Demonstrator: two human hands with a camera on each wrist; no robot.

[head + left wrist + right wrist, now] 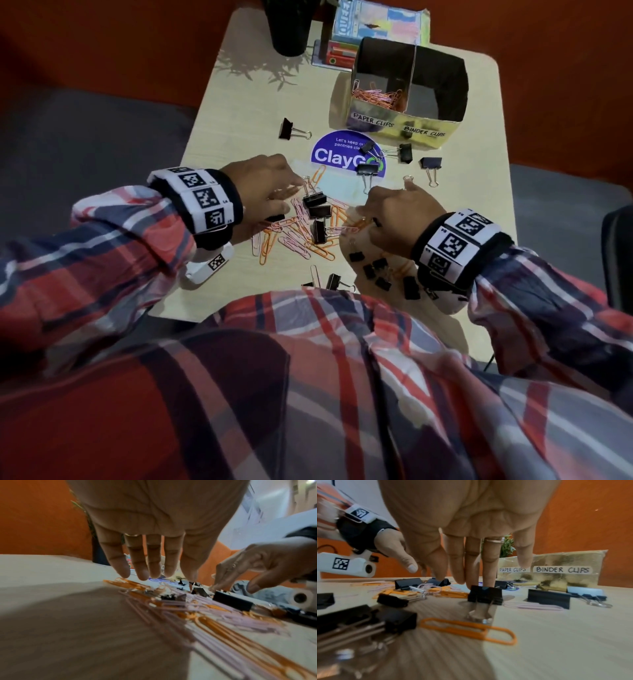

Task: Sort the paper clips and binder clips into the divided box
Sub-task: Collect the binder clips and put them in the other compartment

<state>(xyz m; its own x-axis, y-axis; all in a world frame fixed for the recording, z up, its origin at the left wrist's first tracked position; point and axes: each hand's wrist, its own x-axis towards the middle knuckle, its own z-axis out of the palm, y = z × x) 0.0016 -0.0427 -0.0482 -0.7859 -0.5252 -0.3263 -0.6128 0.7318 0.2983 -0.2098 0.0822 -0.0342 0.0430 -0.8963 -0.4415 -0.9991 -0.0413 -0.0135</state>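
Observation:
Orange and pink paper clips (294, 236) lie heaped mid-table, with several black binder clips (317, 209) among and around them. My left hand (291, 195) reaches over the heap, its straight fingers (142, 563) hanging just above the clips and holding nothing. My right hand (387, 209) is at the heap's right side; its straight fingertips (471, 577) touch down behind an upright binder clip (485, 595), the little finger lifted. The gold divided box (400, 125) stands at the back right. Its PAPER CLIPS half holds paper clips (376, 97); the BINDER CLIPS half looks dark.
A round blue sticker (342, 154) and a pale blue sheet (339, 186) lie between the heap and the box. Behind the box are a black pot (289, 27) and stacked books (376, 24). More binder clips (380, 270) lie by my right wrist, near the table's front edge.

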